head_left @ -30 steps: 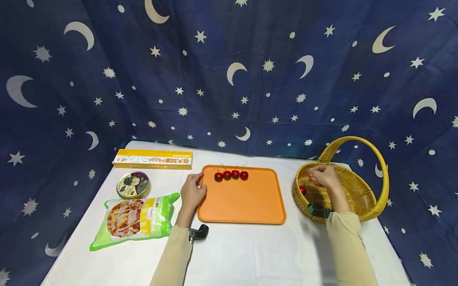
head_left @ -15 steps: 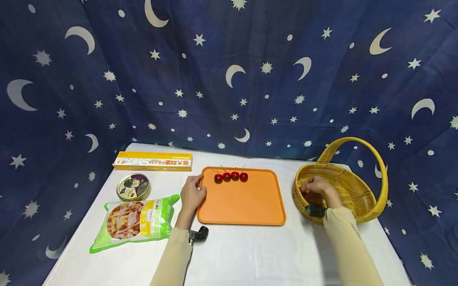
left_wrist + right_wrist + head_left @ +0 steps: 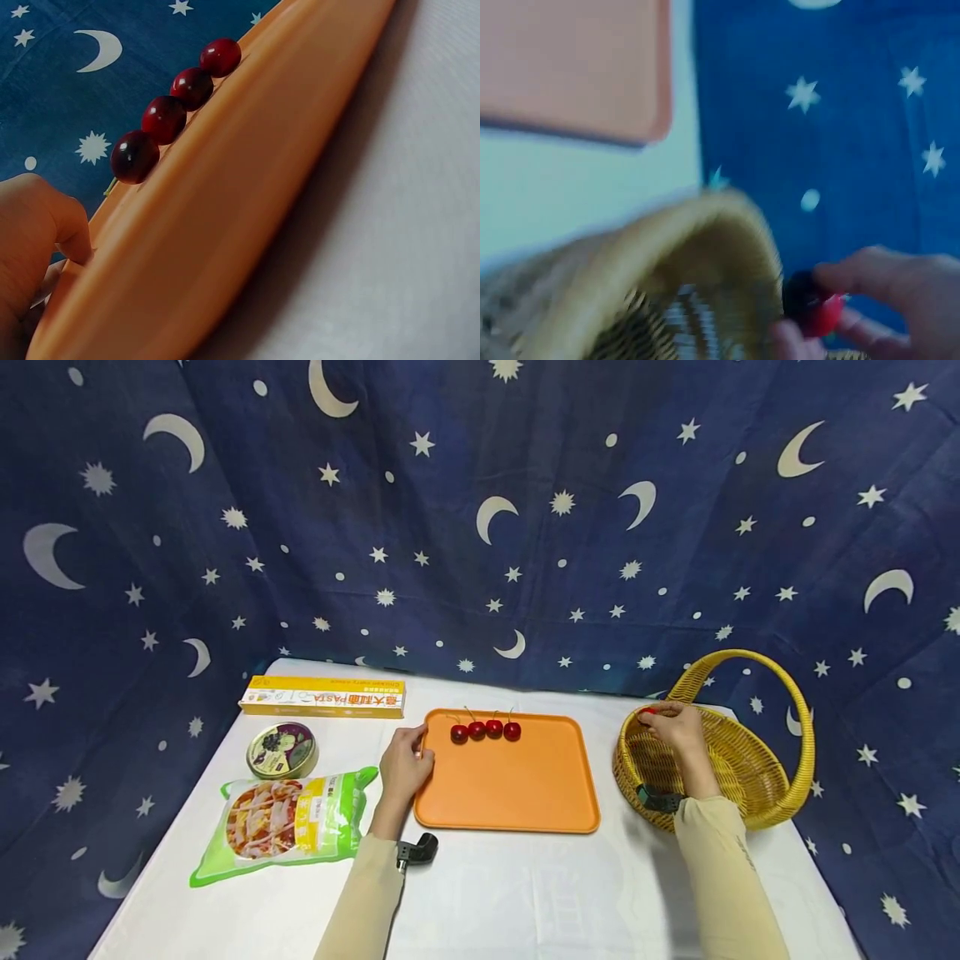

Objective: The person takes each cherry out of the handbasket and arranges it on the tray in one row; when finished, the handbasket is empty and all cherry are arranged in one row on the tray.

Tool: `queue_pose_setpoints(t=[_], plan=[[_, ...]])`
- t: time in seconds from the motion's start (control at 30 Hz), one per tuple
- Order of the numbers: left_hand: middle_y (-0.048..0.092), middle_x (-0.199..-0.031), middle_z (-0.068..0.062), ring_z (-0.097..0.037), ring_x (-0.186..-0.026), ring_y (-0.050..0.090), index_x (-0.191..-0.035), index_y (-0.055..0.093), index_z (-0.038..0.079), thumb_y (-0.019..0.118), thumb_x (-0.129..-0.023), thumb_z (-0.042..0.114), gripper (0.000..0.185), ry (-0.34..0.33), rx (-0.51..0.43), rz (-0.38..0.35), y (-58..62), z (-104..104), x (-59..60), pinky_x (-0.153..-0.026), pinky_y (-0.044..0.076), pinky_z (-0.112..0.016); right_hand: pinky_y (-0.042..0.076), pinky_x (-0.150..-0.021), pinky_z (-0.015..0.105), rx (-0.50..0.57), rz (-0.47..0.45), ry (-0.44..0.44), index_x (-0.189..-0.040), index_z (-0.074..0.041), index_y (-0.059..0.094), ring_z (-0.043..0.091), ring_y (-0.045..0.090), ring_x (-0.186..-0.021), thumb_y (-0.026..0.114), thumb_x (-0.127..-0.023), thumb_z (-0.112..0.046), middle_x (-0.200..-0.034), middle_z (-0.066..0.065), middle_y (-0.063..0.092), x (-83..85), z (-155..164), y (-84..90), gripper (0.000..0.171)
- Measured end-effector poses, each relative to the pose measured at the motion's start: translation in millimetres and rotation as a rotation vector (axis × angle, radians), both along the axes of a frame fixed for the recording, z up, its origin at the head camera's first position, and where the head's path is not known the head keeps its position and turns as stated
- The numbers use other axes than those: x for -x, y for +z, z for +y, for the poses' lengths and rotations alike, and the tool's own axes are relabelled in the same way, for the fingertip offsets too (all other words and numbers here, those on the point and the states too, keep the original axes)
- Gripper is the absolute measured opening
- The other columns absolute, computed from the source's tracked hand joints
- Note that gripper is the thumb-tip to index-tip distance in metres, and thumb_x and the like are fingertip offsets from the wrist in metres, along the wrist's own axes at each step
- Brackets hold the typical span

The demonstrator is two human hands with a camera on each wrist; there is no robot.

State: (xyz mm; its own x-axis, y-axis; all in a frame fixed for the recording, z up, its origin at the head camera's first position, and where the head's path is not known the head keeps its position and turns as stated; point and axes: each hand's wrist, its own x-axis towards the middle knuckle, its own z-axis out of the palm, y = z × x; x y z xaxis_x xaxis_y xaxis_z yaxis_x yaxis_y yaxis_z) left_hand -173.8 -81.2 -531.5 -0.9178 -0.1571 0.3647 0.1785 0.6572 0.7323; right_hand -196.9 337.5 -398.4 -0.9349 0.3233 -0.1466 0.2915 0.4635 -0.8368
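Right hand (image 3: 678,727) lifted; wrist view shows pinched cherry (image 3: 817,311).

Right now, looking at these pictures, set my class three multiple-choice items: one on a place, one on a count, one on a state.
1. Where does the basket stand?
A. Right of the orange tray
B. Left of the tray
C. On the tray

2. How many cherries lie on the tray?
A. Two
B. Six
C. Four

3. What is the right hand doing?
A. Lying flat on the table
B. Pinching a cherry above the basket
C. Holding the pasta box

Answers: 1 A, the head view shows it; 2 C, one row at the far edge; 3 B, fingertips close on it.
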Motion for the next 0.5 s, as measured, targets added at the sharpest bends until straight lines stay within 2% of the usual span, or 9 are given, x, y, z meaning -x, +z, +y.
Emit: queue_pose_setpoints(t=[0.07, 0.17, 0.23, 0.37, 0.43, 0.5], plan=[[0.061, -0.094, -0.014, -0.025, -0.072, 0.054, -0.119, 0.070, 0.000, 0.067, -0.074, 0.005, 0.045, 0.003, -0.001, 0.001, -1.0, -0.8, 0.2, -0.061, 0.042, -0.040, 0.053, -0.062, 0.021, 0.005, 0.089, 0.031, -0.122, 0.012, 0.059, 0.003, 0.060, -0.064, 0.071, -0.087, -0.007, -0.087, 0.010, 0.064, 1.7, -13.8, 5.0, 0.041], [0.061, -0.095, -0.014, -0.026, -0.072, 0.055, -0.119, 0.070, 0.000, 0.066, -0.074, 0.004, 0.045, 0.007, -0.003, -0.007, -2.6, -1.9, 0.4, -0.062, 0.043, -0.041, 0.053, -0.064, 0.020, -0.013, 0.180, 0.158, -0.122, 0.011, 0.061, 0.002, 0.060, -0.069, 0.071, -0.087, -0.005, -0.102, 0.023, 0.063, 8.1, -35.6, 3.7, 0.040], [0.061, -0.096, -0.014, -0.025, -0.073, 0.055, -0.120, 0.070, 0.001, 0.066, -0.074, 0.005, 0.045, 0.006, -0.003, -0.014, -3.6, -2.0, 0.6, -0.062, 0.043, -0.041, 0.053, -0.066, 0.022, -0.031, 0.209, 0.250, -0.121, 0.009, 0.063, 0.005, 0.061, -0.073, 0.071, -0.087, -0.004, -0.107, 0.027, 0.063, 14.1, -50.7, -2.2, 0.038], [0.061, -0.096, -0.013, -0.024, -0.072, 0.055, -0.120, 0.070, 0.001, 0.065, -0.074, 0.005, 0.046, 0.002, -0.009, -0.011, -4.3, -1.6, 1.3, -0.061, 0.043, -0.039, 0.053, -0.067, 0.027, -0.046, 0.209, 0.400, -0.116, 0.009, 0.066, 0.028, 0.066, -0.081, 0.073, -0.084, -0.001, -0.107, 0.029, 0.065, 24.0, -80.8, -21.7, 0.034], [0.061, -0.095, -0.013, -0.023, -0.072, 0.055, -0.120, 0.070, 0.001, 0.065, -0.074, 0.005, 0.046, -0.002, -0.011, -0.010, -4.5, -0.9, 2.0, -0.061, 0.043, -0.039, 0.052, -0.065, 0.026, -0.043, 0.185, 0.446, -0.112, 0.010, 0.066, 0.033, 0.065, -0.083, 0.073, -0.083, 0.001, -0.104, 0.028, 0.066, 26.9, -94.1, -33.4, 0.032], [0.061, -0.095, -0.012, -0.023, -0.071, 0.054, -0.120, 0.070, 0.001, 0.064, -0.074, 0.005, 0.046, -0.004, -0.008, -0.010, -4.5, 0.0, 2.4, -0.061, 0.042, -0.038, 0.051, -0.063, 0.025, -0.032, 0.152, 0.480, -0.109, 0.012, 0.065, 0.033, 0.065, -0.082, 0.072, -0.082, 0.002, -0.100, 0.028, 0.067, 28.6, -104.9, -44.2, 0.030]])
